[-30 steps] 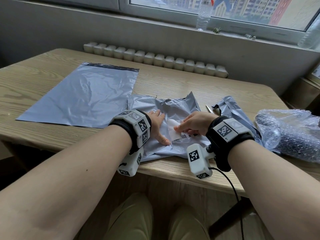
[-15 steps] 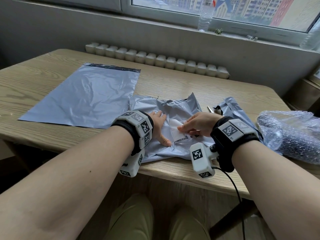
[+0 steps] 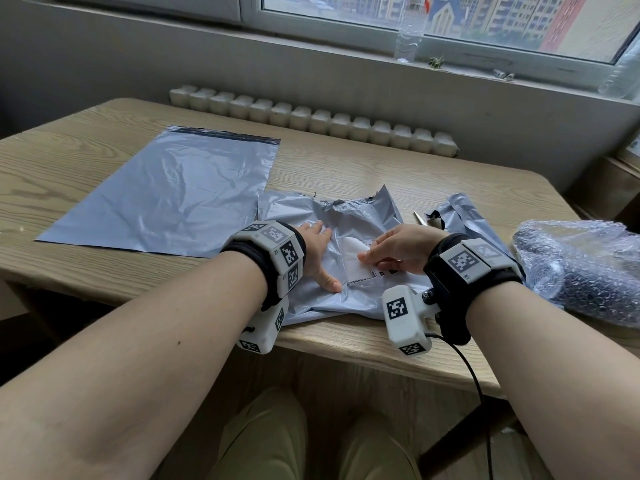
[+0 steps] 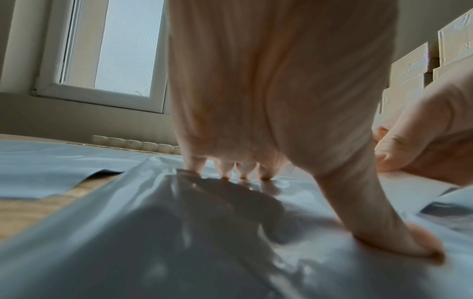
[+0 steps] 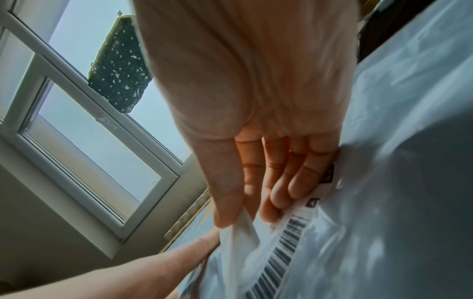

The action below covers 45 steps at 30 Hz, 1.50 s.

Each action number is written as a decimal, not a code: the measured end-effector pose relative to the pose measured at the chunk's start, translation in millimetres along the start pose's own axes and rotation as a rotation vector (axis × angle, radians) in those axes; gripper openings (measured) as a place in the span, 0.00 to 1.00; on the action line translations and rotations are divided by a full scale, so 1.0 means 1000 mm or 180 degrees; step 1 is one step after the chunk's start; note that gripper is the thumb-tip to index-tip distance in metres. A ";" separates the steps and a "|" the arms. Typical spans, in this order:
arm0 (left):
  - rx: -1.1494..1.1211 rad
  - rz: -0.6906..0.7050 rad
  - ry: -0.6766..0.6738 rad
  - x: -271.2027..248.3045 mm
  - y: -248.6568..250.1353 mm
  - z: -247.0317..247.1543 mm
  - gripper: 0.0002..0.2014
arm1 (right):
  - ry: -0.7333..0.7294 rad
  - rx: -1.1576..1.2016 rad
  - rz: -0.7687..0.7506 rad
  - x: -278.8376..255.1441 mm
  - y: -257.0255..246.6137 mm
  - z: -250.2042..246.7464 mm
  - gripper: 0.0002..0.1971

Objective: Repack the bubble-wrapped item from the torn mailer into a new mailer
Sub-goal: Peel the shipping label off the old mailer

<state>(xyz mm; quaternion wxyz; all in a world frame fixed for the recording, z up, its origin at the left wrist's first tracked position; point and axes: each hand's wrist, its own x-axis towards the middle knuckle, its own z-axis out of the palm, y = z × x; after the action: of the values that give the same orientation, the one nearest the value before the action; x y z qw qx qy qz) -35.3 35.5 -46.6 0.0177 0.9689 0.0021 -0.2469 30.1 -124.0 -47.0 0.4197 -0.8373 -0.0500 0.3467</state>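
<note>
The torn grey mailer (image 3: 349, 220) lies crumpled near the table's front edge. My left hand (image 3: 317, 252) presses flat on it with spread fingers (image 4: 225, 168), thumb (image 4: 399, 238) down on the plastic. My right hand (image 3: 391, 252) pinches the white shipping label (image 3: 355, 259) between thumb and fingers and has its left part peeled up and curled; the barcode (image 5: 279, 261) edge still sticks to the mailer (image 5: 396, 202). The new flat grey mailer (image 3: 166, 195) lies to the left. The bubble-wrapped dark item (image 3: 581, 268) rests at the right.
A torn-off grey mailer piece (image 3: 464, 220) and a thin tool tip (image 3: 420, 218) lie beyond my right wrist. A radiator (image 3: 311, 121) runs behind the wooden table (image 3: 381, 168). A plastic bottle (image 3: 410, 38) stands on the sill. Cardboard boxes (image 4: 422, 66) are stacked at the right.
My right hand has drawn the label's free end further up and rightward, so more of it is peeled. The left hand stays pressed on the mailer.
</note>
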 end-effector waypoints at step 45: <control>-0.0049 -0.0042 0.0106 0.011 0.001 -0.004 0.51 | 0.0409 0.0310 0.0296 -0.001 -0.005 0.007 0.10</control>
<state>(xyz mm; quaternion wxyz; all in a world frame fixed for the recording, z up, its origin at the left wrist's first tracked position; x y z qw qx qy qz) -23.8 35.0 -48.8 0.0234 0.9727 0.0106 -0.2308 26.4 -116.5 -45.2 0.4456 -0.8379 0.0330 0.3135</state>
